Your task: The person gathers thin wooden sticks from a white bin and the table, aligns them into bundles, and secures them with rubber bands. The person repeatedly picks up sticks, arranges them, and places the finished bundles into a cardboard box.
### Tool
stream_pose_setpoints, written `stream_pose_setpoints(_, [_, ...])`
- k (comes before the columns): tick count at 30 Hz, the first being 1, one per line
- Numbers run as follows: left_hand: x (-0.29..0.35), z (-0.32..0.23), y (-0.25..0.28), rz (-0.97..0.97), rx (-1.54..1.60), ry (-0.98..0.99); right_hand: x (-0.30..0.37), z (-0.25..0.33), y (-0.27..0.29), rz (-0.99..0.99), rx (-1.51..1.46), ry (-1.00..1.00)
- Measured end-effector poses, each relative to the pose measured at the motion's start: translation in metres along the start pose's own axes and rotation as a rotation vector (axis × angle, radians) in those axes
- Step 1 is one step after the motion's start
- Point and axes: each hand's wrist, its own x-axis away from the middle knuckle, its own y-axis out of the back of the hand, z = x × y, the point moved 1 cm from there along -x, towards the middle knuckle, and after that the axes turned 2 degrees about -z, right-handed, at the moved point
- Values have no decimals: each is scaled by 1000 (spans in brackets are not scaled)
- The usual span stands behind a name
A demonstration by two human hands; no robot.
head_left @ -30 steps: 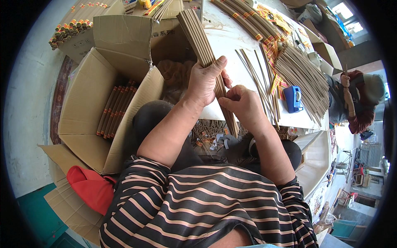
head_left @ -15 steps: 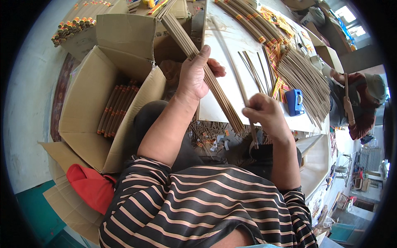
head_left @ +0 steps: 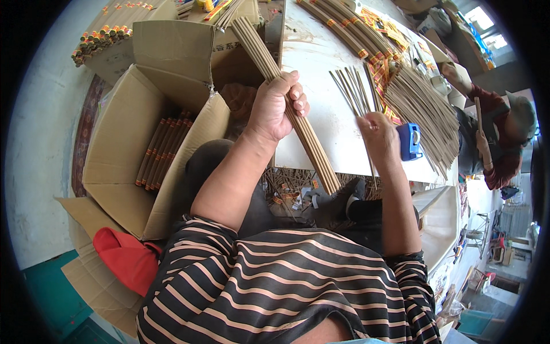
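My left hand (head_left: pixel 278 107) is closed around a bundle of thin brown incense sticks (head_left: pixel 314 146), which slants from upper left down to the table's near edge. Its thumb lies across the top of the sticks. My right hand (head_left: pixel 380 136) is at the table's front edge with its fingers bent together on an incense stick (head_left: pixel 370 157), whose lower end sticks out past the edge. Just beyond it, several loose incense sticks (head_left: pixel 350 89) lie fanned on the white table (head_left: pixel 309 63). Part of the right hand's grip is hidden by its back.
To the right are a blue tape dispenser (head_left: pixel 408 142) and a large spread of incense sticks (head_left: pixel 421 109). Banded bundles (head_left: pixel 344 28) lie at the back. An open cardboard box (head_left: pixel 114 160) at left holds wrapped bundles (head_left: pixel 165 152). A co-worker (head_left: pixel 501 132) is at far right.
My right hand has moved up and right, bringing its stick over to the loose ones, which now look more numerous. The left hand's bundle has tilted slightly, and its fingers have closed further.
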Motion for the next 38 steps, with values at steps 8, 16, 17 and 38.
stream_pose_setpoints(8, [6, 9, -8, -15, -81, -18, 41, 75, -37, 836, -960, -367])
stream_pose_setpoints(16, [1, -21, 0, 0, -30, -99, 56, 69, -37, 819, -764, -266])
stream_pose_setpoints(17, [2, -22, -2, 63, -12, -90, 56, 69, -34, 868, -809, -282])
stream_pose_setpoints(38, [0, -23, -6, -112, -47, -190, 51, 67, -43, 488, -110, 2])
